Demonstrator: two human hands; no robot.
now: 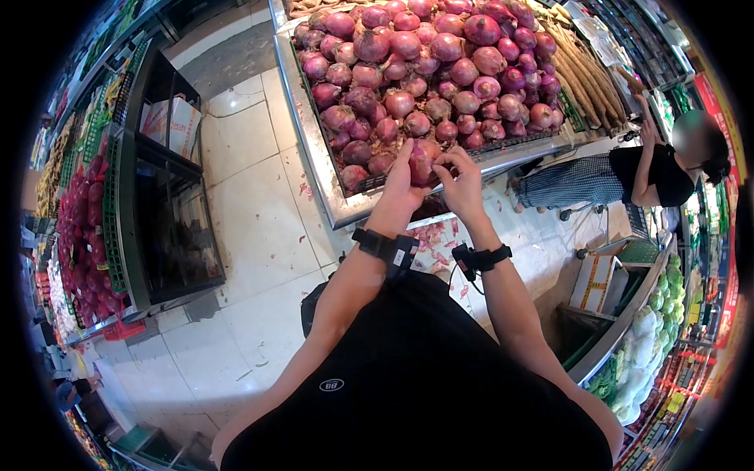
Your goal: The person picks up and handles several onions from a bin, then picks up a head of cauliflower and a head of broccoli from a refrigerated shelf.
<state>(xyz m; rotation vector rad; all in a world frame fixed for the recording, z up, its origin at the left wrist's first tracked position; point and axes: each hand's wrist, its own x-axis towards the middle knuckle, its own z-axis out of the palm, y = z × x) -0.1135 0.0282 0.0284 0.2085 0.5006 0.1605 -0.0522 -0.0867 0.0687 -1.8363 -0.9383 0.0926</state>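
Note:
A large red onion [423, 161] rests in my left hand [402, 187], whose fingers lie along its left side and beneath it. My right hand [462, 179] is at the onion's right side, thumb and fingertips brought together against its skin; whether they pinch a bit of skin is too small to tell. Both hands are over the near edge of a metal-rimmed display stand, in front of a heap of red onions [400, 104] with loose dry skins among them. A black strap with a small device is on each wrist.
The stand's metal rim [347, 211] runs close below my hands. Shed onion skins [433, 238] litter the tiled floor. Long brown roots [580, 82] lie right of the onions. A person [660, 171] stands at the right beside a cart. Left is a rack with bagged red onions [88, 235].

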